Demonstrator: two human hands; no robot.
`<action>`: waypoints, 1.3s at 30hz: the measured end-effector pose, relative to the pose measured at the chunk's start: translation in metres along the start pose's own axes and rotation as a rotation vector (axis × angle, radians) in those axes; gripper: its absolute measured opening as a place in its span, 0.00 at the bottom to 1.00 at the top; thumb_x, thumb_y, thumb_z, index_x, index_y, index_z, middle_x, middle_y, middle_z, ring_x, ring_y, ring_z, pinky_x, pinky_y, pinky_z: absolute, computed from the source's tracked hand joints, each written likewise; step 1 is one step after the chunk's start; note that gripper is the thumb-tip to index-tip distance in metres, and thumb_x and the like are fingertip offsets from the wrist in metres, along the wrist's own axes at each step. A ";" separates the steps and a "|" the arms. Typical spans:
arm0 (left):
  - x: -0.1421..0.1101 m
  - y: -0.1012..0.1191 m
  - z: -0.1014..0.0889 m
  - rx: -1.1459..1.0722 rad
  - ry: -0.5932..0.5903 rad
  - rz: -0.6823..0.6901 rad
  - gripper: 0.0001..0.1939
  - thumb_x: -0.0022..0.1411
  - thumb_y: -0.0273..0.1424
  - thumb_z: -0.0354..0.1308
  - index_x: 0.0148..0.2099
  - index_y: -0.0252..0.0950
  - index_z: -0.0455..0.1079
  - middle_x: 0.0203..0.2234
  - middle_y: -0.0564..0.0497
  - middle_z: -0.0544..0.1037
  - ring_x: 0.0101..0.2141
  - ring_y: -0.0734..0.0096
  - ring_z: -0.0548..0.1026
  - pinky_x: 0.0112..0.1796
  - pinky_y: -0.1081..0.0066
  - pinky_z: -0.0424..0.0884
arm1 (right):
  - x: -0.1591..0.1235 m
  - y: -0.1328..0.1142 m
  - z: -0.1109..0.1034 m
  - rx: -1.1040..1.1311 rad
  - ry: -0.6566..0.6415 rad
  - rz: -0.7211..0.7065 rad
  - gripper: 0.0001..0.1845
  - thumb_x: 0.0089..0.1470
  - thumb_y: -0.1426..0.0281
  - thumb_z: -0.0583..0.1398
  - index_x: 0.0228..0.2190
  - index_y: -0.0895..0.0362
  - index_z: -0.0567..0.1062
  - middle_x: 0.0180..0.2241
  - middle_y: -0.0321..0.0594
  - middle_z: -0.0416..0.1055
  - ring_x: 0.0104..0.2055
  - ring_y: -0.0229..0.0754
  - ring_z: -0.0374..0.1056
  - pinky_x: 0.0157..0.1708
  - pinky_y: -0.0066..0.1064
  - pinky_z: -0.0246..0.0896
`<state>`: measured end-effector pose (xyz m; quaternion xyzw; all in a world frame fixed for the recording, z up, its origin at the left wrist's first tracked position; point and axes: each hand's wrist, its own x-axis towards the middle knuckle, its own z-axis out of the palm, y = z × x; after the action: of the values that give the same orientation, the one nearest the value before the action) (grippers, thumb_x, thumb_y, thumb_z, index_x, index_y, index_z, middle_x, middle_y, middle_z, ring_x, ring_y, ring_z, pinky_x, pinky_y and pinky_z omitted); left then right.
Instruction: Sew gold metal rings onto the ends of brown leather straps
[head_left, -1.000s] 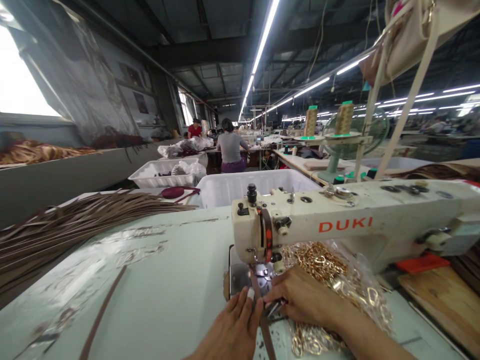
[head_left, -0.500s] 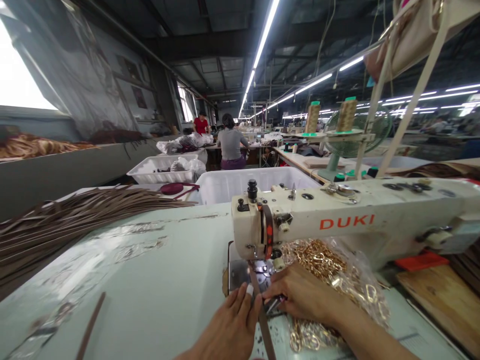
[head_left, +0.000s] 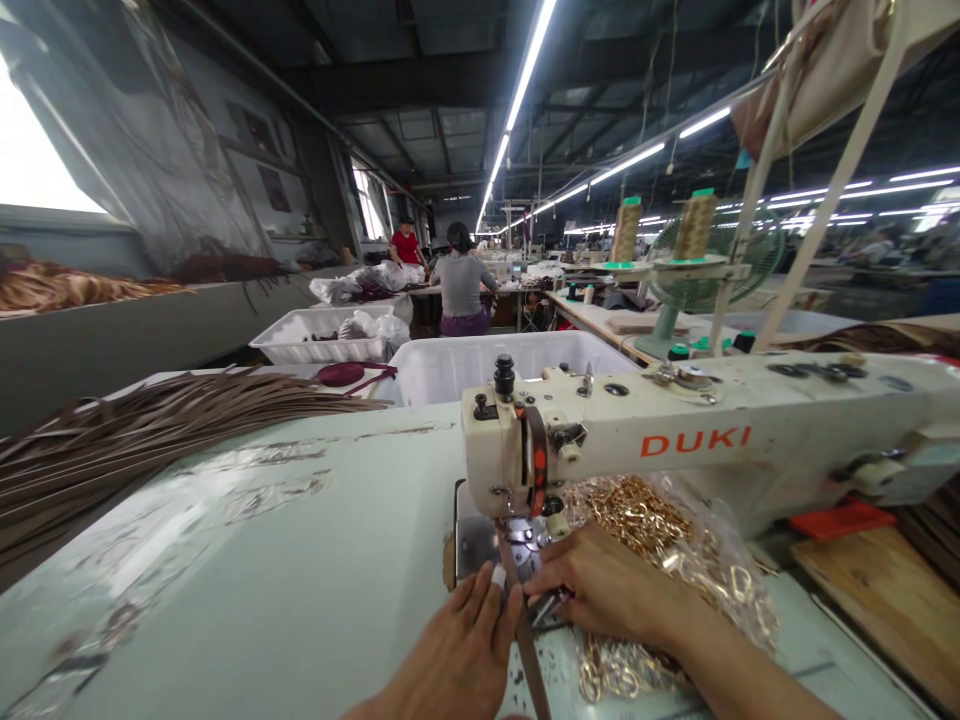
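Observation:
A cream DUKI sewing machine [head_left: 675,440] stands on the pale green table [head_left: 300,560]. A narrow brown strap [head_left: 525,640] runs from under its presser foot toward me. My left hand [head_left: 457,650] lies flat on the table with its fingers pressed against the strap's left side. My right hand [head_left: 600,585] pinches the strap and a small metal piece just in front of the needle. Behind my right hand lies a clear bag of gold metal rings [head_left: 660,530].
A thick bundle of brown straps [head_left: 135,440] lies at the table's left. White plastic bins [head_left: 480,365] stand behind the table. Thread cones [head_left: 694,225] and a green fan [head_left: 712,270] rise at the right. People sit working at farther tables. A wooden board [head_left: 885,590] lies at right.
The loose tail of the brown strap lying on the table at lower left has slid out of view toward me. Both hands stay at the needle.

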<state>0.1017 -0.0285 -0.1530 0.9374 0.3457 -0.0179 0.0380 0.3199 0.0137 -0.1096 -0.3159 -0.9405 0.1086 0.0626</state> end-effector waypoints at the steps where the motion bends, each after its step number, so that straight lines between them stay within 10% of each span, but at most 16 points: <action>1: 0.000 -0.001 0.004 0.007 0.016 0.003 0.45 0.61 0.58 0.43 0.63 0.21 0.52 0.56 0.26 0.62 0.59 0.40 0.56 0.57 0.49 0.57 | 0.000 0.000 0.000 -0.005 0.007 -0.005 0.08 0.51 0.73 0.59 0.33 0.49 0.77 0.30 0.30 0.75 0.34 0.38 0.70 0.33 0.26 0.53; 22: 0.003 0.000 -0.008 0.036 -0.085 0.014 0.46 0.62 0.56 0.44 0.63 0.17 0.51 0.56 0.21 0.59 0.58 0.37 0.55 0.55 0.48 0.58 | 0.001 -0.001 -0.003 -0.008 -0.011 -0.005 0.07 0.53 0.72 0.59 0.33 0.49 0.76 0.29 0.30 0.75 0.34 0.38 0.70 0.33 0.26 0.53; 29: 0.006 0.006 -0.025 0.109 -0.099 -0.002 0.28 0.60 0.20 0.51 0.62 0.22 0.55 0.56 0.28 0.62 0.57 0.43 0.57 0.54 0.53 0.61 | 0.002 -0.003 -0.005 -0.004 -0.047 0.032 0.10 0.53 0.72 0.60 0.36 0.48 0.77 0.30 0.31 0.75 0.32 0.37 0.69 0.31 0.26 0.52; 35: 0.003 0.003 -0.025 0.008 -0.096 0.028 0.41 0.63 0.52 0.48 0.61 0.17 0.55 0.55 0.21 0.59 0.57 0.37 0.56 0.54 0.49 0.60 | 0.001 0.000 -0.001 0.013 -0.046 0.041 0.11 0.53 0.73 0.58 0.37 0.48 0.77 0.30 0.32 0.75 0.32 0.38 0.69 0.31 0.27 0.53; 39: -0.002 0.000 -0.017 -0.028 0.010 0.036 0.40 0.64 0.53 0.45 0.62 0.20 0.55 0.56 0.24 0.61 0.58 0.40 0.56 0.54 0.49 0.61 | 0.000 -0.001 -0.003 0.016 -0.047 0.025 0.10 0.52 0.74 0.59 0.35 0.49 0.77 0.30 0.32 0.75 0.33 0.39 0.70 0.32 0.27 0.54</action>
<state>0.1006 -0.0285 -0.1361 0.9429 0.3292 -0.0076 0.0500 0.3198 0.0137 -0.1066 -0.3246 -0.9367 0.1243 0.0419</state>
